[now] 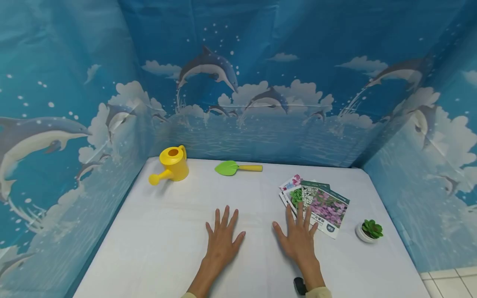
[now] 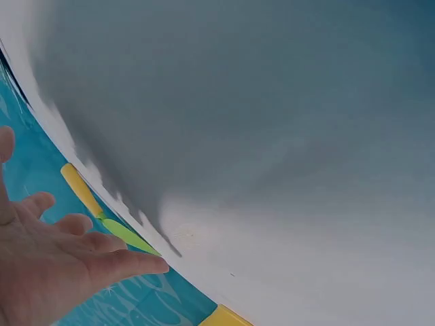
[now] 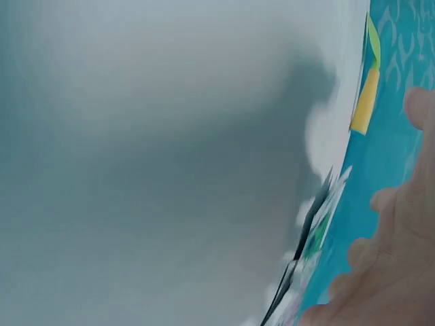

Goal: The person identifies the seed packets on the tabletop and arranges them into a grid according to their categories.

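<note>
My left hand [image 1: 221,242] is over the white table with its fingers straight and spread, holding nothing. Beside it, my right hand [image 1: 298,242] also has spread, straight fingers. In the head view its fingertips overlap the near edge of a fanned pile of flower-picture packets [image 1: 329,209]; the right wrist view shows that hand raised off the table. A small trowel [image 1: 228,168] with a green blade and yellow handle lies beyond both hands. Toward the far left corner stands a yellow watering can [image 1: 178,169], its spout pointing left and forward.
A small green succulent [image 1: 372,229] in a white pot is near the table's right edge. Blue dolphin-print sheets [image 1: 238,136] wall in the back and both sides of the white tabletop [image 1: 156,231]. A dark band is on the right wrist.
</note>
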`<state>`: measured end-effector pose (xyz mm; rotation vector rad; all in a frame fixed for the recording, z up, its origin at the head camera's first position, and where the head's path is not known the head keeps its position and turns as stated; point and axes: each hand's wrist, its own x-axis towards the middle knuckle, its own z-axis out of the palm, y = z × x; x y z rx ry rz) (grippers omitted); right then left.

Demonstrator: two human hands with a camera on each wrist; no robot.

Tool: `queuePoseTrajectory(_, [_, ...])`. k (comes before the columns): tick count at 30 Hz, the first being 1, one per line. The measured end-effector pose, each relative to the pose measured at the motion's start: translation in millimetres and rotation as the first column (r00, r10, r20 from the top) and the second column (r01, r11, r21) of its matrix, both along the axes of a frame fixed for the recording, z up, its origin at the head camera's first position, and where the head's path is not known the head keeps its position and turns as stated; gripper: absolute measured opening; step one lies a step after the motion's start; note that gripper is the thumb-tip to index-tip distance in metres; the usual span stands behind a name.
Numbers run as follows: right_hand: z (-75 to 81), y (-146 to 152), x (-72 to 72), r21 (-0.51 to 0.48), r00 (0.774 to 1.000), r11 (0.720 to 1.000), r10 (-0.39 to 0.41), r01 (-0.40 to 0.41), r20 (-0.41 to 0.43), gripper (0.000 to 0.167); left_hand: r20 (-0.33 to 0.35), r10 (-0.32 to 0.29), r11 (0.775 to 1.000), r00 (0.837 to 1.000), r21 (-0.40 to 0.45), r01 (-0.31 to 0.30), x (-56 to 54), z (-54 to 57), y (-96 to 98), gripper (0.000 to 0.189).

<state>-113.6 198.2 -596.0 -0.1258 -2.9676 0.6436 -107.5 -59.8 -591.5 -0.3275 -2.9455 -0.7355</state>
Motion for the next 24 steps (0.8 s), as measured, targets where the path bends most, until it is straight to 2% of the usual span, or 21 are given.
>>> queuePoseTrajectory(13, [4.3, 30, 17.5, 0.006, 0.995, 0.998, -0.057, 0.057, 0.084, 0.093, 0.01, -0.074, 0.997, 0.997, -0.02, 0.074, -2.2, 2.6, 13.9, 0.071])
queuePoseTrajectory(20, [0.7, 41, 27.4, 0.024, 0.982, 0.996, -0.092, 0.09, 0.164, 0.097, 0.015, -0.142, 0.986, 0.99, -0.085, 0.143, -5.8, 4.9, 31.0, 0.071])
queuePoseTrajectory(24, [-0.2, 47, 32.8, 0.029, 0.978, 0.994, -0.112, 0.109, 0.175, 0.1, 0.025, -0.199, 0.974, 0.98, -0.11, 0.201, -8.5, 4.8, 45.5, 0.071])
